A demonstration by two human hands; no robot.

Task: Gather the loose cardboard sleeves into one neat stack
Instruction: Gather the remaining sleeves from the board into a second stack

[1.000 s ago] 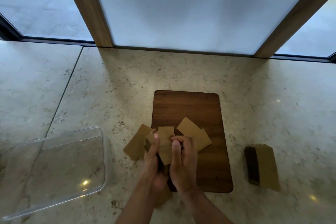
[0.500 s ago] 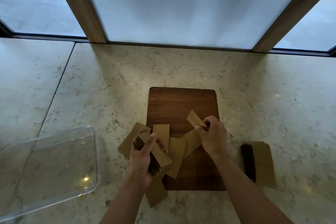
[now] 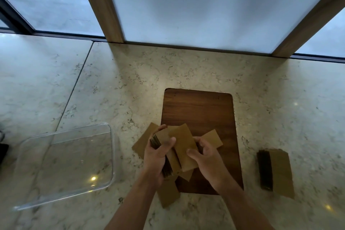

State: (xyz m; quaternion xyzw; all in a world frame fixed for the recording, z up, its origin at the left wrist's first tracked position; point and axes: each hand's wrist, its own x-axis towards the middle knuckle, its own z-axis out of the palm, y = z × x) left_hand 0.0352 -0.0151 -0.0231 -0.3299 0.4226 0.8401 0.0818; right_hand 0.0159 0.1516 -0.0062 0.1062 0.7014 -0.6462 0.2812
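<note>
From the head view we see our left hand (image 3: 155, 157) curled around a bundle of sleeves (image 3: 164, 157) above the board (image 3: 201, 112); our right hand (image 3: 207, 157) pinches one sleeve (image 3: 183, 147) against it. Four loose sleeves (image 3: 212, 139) lie below, one stack (image 3: 275, 171) aside on the surface (image 3: 130, 84).

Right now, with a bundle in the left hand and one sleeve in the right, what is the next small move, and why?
Probably slide the single sleeve flat onto the bundle and square it. The right hand holds it tilted across the bundle in the left hand, overlapping but not aligned. Loose sleeves beside the wooden board can wait.
</note>
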